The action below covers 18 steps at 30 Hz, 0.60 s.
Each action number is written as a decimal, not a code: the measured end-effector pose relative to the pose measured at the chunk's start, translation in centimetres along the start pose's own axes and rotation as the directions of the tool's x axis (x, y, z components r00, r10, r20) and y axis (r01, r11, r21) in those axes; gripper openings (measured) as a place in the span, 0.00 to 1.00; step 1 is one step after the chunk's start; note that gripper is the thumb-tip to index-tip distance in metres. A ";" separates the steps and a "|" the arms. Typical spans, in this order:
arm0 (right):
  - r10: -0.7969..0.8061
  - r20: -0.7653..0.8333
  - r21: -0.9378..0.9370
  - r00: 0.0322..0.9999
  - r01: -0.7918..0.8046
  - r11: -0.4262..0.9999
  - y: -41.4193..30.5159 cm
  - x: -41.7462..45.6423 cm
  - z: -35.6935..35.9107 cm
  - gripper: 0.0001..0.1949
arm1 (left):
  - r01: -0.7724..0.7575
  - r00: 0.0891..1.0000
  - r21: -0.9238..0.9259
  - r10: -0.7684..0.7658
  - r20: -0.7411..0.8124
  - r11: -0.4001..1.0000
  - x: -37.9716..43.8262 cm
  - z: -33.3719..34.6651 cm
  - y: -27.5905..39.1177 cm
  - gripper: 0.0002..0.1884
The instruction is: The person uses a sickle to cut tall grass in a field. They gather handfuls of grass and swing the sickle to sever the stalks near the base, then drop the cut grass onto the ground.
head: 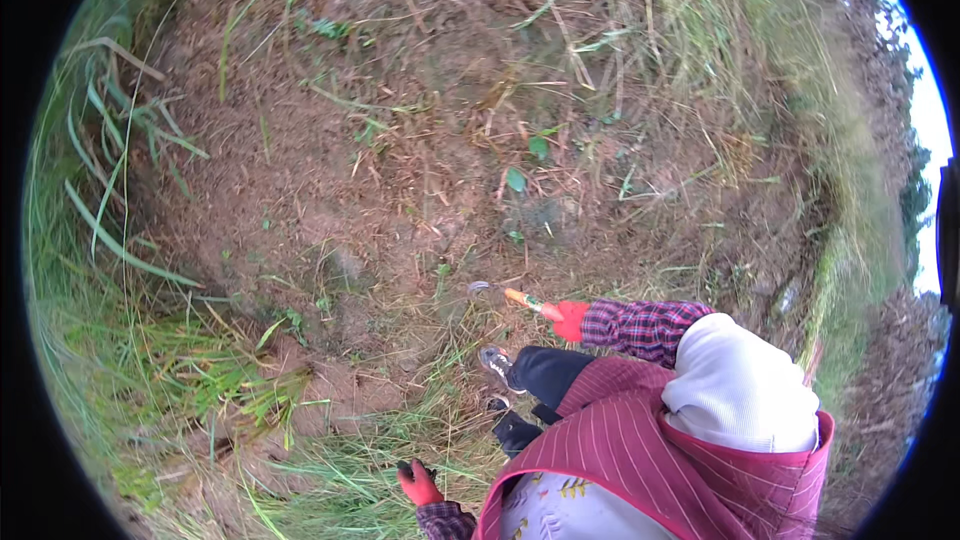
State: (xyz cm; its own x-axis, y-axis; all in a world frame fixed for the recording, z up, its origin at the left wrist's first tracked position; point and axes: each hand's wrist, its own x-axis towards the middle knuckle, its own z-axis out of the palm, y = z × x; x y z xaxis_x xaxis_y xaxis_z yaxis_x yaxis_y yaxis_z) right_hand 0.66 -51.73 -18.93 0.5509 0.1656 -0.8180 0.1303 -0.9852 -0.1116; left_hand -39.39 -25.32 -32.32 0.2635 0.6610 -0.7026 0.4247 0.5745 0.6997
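Observation:
My right hand (571,320), in a red glove with a plaid sleeve, grips the orange handle (523,299) of a small sickle. Its curved metal blade (480,286) points away from my body, over the bare, grass-littered soil. My left hand (420,483), also in a red glove but with dark patches on the fingers, hangs over long green grass (352,491) near the bottom of the view. Its fingers look loosely apart, and I see nothing held in them. Between the two hands are my shoes (496,365), standing among cut stalks.
A wide patch of brown soil (300,187) with dry stalks and small green weeds spreads beyond the sickle. Tall grass (75,240) borders it at the far left, with more grass (697,22) at the upper right. A leafy clump (247,382) grows ahead of my feet.

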 end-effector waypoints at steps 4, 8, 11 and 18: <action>-0.021 -0.319 0.019 0.947 0.029 0.999 8.8 -4.8 1.2 0.18 | -0.003 0.981 0.180 -0.032 0.193 0.984 -1.2 0.3 2.8 0.12; -0.083 -0.342 0.085 0.936 0.118 0.989 10.4 -6.0 0.1 0.16 | 0.046 0.934 0.171 -0.103 0.343 0.984 0.3 -4.1 1.4 0.11; -0.071 -0.416 0.234 0.907 0.182 0.955 8.9 -8.7 -1.1 0.14 | -0.008 0.947 0.369 -0.111 0.301 0.929 -1.0 -2.4 3.4 0.11; 0.034 -0.814 0.382 0.580 0.489 0.784 8.5 -9.0 -9.7 0.16 | -0.171 0.932 0.420 0.008 0.362 0.891 -3.1 2.9 9.8 0.11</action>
State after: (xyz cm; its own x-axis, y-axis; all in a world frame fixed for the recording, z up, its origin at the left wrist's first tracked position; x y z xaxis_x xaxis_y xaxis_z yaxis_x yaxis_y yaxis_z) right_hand 4.82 -61.17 -7.08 0.9949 0.0989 -0.0186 0.0573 -0.7088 -0.7031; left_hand -33.49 -23.15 -23.65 0.5625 0.4461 -0.6961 0.6972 0.1967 0.6894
